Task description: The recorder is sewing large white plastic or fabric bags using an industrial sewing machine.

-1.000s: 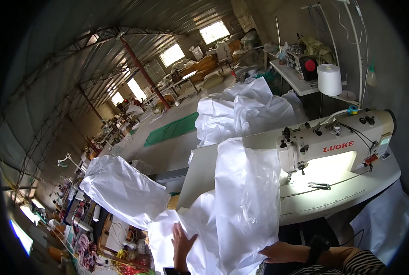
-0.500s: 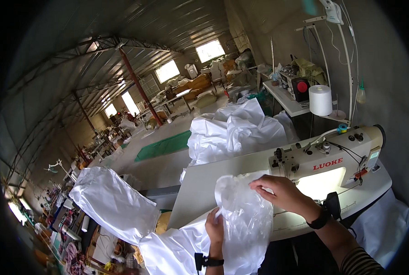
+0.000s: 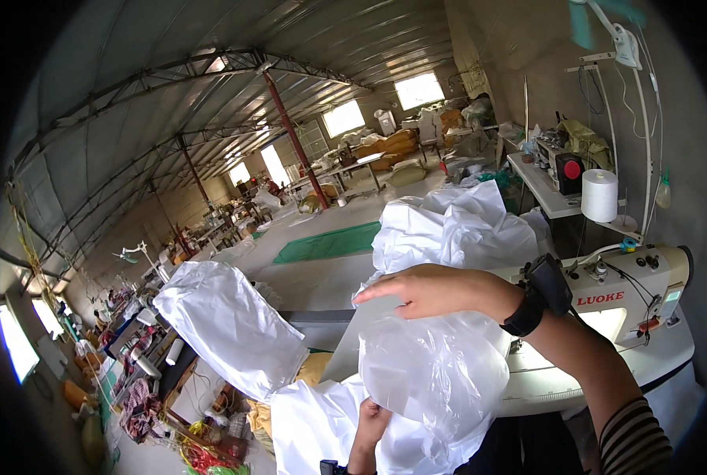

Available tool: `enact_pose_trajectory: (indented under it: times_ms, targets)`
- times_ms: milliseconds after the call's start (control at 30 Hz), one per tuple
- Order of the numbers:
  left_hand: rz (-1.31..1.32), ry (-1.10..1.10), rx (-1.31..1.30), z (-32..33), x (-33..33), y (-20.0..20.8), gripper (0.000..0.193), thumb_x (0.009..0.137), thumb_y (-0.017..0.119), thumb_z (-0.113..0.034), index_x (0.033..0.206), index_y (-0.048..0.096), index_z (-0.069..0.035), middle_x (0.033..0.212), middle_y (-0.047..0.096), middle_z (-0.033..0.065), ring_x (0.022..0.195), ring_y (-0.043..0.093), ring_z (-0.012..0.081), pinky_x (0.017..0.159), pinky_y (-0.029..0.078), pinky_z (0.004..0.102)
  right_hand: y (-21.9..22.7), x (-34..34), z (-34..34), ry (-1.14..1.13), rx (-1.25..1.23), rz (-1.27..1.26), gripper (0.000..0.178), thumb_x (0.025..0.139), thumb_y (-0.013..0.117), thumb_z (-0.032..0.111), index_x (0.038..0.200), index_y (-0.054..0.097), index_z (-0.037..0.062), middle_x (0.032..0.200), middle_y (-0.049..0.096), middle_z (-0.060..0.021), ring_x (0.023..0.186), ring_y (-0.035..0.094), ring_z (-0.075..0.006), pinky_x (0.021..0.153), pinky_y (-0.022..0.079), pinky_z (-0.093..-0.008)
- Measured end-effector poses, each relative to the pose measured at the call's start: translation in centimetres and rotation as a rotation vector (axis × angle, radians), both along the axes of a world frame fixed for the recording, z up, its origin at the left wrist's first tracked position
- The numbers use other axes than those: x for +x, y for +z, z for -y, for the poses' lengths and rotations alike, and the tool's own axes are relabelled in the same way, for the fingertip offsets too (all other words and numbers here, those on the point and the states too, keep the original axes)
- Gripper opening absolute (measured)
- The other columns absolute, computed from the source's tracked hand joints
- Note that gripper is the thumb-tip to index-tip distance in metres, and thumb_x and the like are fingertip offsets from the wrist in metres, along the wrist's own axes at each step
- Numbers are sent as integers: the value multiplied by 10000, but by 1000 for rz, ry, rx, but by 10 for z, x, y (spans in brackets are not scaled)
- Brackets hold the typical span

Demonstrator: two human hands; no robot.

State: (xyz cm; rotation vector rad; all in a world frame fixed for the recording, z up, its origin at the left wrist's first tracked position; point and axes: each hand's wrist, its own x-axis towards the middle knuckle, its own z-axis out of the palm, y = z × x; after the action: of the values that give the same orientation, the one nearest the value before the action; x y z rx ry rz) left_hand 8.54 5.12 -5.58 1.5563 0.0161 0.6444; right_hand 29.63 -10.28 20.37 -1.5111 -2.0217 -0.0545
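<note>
Clear, shiny plastic film (image 3: pixel 425 372) spreads over my lap side of the sewing machine table, its rounded edge bulging to the left. My left hand (image 3: pixel 373 421) is closed at the film's lower left edge and grips it; the fingertips are partly hidden. Above the film, my right hand (image 3: pixel 429 290) stretches to the left with its fingers extended and nothing visible in them. White woven fabric (image 3: pixel 314 419) lies beneath and beside the left hand. The white sewing machine (image 3: pixel 638 297) stands to the right, partly covered by my right forearm.
A large white fabric heap (image 3: pixel 448 226) lies beyond the table (image 3: pixel 353 336). Another white bundle (image 3: pixel 227 328) rests at the left. A white thread cone (image 3: pixel 600 195) stands at the back right. Green cloth (image 3: pixel 330 243) lies on the floor, and clutter (image 3: pixel 144 404) fills the lower left.
My right hand has swung left across the film, from beside the machine. My left hand sits lower and nearer to me, and the film has spread wider. The view has turned left.
</note>
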Motion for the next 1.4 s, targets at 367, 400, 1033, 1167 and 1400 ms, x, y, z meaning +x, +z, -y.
enact_pose_trajectory:
  times_ms: [367, 400, 1033, 1167, 1400]
  targets:
    - [87, 468, 414, 25, -24, 67, 416, 984, 532, -51, 1394, 476, -4, 1432, 482, 158, 1243, 529, 270, 1079, 375, 349, 61, -42, -25, -107, -152, -151, 142, 902, 655, 141, 980, 660, 23, 895, 702, -82, 542, 622, -144, 517, 506, -288]
    - [163, 585, 313, 33, -34, 73, 383, 987, 516, -43, 1367, 490, -4, 1400, 498, 161, 1182, 561, 262, 1010, 428, 342, 77, -35, -27, -151, -111, -177, 140, 920, 643, 133, 990, 629, 14, 893, 684, -75, 517, 602, -125, 502, 503, -272]
    - [-231, 1240, 597, 0, -126, -63, 630, 802, 737, -44, 1371, 467, -51, 1454, 389, 232, 1351, 386, 446, 1094, 367, 498, 185, 75, 5, -335, 525, -346, 307, 1020, 550, 307, 1237, 570, 90, 968, 654, 1, 790, 676, -64, 707, 596, -219]
    - [-155, 1378, 545, -33, -134, -50, 658, 778, 753, -56, 1372, 471, -64, 1433, 401, 234, 1351, 390, 438, 1093, 367, 505, 179, 93, 29, -477, 501, -370, 272, 1024, 535, 292, 1217, 578, 106, 942, 643, 27, 732, 657, -33, 669, 586, -192]
    - [-397, 1571, 1023, -97, -110, -23, 786, 713, 823, -123, 1408, 459, -87, 1451, 422, 258, 1359, 406, 440, 1087, 366, 536, 151, 133, 61, -561, 494, -447, 234, 1031, 511, 265, 1196, 565, 108, 898, 630, 40, 691, 640, -19, 603, 572, -177]
